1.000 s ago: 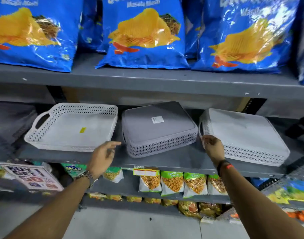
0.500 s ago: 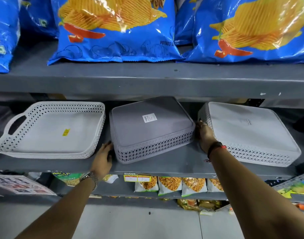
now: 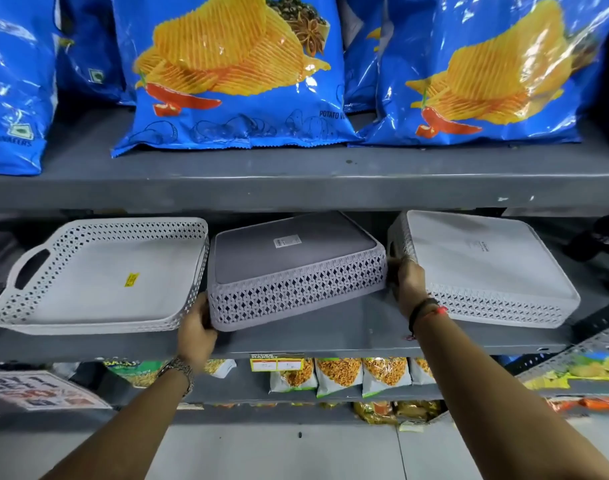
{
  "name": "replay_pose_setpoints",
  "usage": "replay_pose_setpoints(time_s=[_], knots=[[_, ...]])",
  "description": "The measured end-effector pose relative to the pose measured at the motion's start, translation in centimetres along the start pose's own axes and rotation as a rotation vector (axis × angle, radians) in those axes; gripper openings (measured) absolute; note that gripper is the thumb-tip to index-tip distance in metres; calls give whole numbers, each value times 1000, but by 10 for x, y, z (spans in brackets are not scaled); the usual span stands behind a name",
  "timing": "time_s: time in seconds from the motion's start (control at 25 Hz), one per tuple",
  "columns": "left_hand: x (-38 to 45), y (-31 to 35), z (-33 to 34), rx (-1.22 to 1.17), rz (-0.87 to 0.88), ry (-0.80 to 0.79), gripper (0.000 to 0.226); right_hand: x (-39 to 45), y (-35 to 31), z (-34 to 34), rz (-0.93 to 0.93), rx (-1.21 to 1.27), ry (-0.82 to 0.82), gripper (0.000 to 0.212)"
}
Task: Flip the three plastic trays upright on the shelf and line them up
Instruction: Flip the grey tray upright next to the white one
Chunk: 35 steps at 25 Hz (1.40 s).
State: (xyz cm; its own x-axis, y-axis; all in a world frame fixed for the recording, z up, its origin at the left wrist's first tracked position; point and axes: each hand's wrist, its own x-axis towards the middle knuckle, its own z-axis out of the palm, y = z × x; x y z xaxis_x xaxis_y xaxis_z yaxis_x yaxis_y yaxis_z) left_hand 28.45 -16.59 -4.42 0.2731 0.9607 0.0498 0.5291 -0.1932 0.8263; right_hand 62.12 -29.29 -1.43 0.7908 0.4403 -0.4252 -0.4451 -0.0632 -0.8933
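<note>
Three perforated plastic trays sit on the grey middle shelf (image 3: 313,337). The left white tray (image 3: 99,275) is upright, with a yellow sticker inside. The middle grey tray (image 3: 292,268) lies upside down with a white label on its base. The right white tray (image 3: 486,268) is also upside down. My left hand (image 3: 195,329) grips the grey tray's front left corner. My right hand (image 3: 408,285) holds its right end, in the gap beside the right tray. The grey tray's right end seems slightly lifted.
Large blue chip bags (image 3: 234,74) fill the upper shelf, whose front edge hangs low over the trays. Small snack packets (image 3: 337,374) line the lower shelf. A printed sign (image 3: 36,389) sits at lower left. Grey floor lies below.
Both hands moved in from in front of the shelf and closed on the two ends of the grey tray. The camera came closer to the shelf.
</note>
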Motion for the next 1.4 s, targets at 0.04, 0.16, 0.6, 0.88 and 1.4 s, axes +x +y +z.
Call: replay_pose_setpoints(time_s=[0.04,0.16,0.6,0.88,1.4], knots=[[-2,7,-3,5,19,64,50,-9,-2,-3,-5,13,-13,31],[-6,19,-11,29,52,206,38,-37,-8,-16,-51,-2,-122,35],[3,53,-39,-58,50,278,16,-77,-25,-28,-476,-116,-120,41],[9,74,-58,-126,15,267,28,-84,-46,-22,-469,-48,-124,11],[86,72,-36,-324,-160,34,28,-23,-34,-5,-307,-262,-163,19]])
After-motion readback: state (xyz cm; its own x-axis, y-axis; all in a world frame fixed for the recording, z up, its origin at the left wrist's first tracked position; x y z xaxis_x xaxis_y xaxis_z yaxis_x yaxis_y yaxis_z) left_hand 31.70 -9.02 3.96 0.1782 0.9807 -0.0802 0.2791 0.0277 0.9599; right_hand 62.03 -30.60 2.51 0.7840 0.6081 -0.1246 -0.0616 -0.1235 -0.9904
